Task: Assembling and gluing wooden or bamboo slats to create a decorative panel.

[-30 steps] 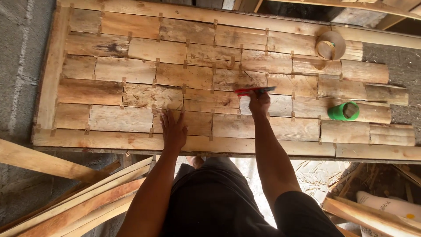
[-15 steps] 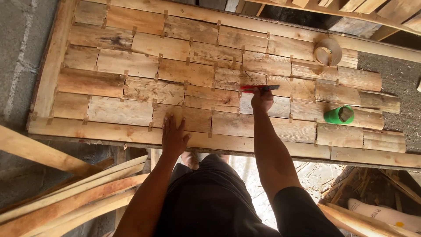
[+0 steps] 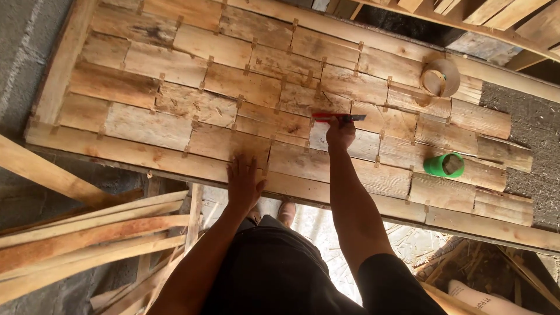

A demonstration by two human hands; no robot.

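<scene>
A large panel of short wooden planks (image 3: 175, 87), laid like bricks with small spacers between them, lies in front of me. My left hand (image 3: 244, 182) rests flat with fingers spread on a plank near the panel's front edge. My right hand (image 3: 340, 133) grips a flat red tool (image 3: 337, 117) with a dark tip, pressed against a plank in the middle of the panel.
A roll of tan tape (image 3: 441, 77) sits at the far right of the panel; a green roll (image 3: 444, 165) lies nearer, right of my right hand. Long loose wooden slats (image 3: 87, 239) are stacked at lower left. A grey wall (image 3: 17, 52) stands at left.
The view has shifted slightly; the panel appears lower and more to the right in view. Both hands stay on the same planks, the red tool still in place.
</scene>
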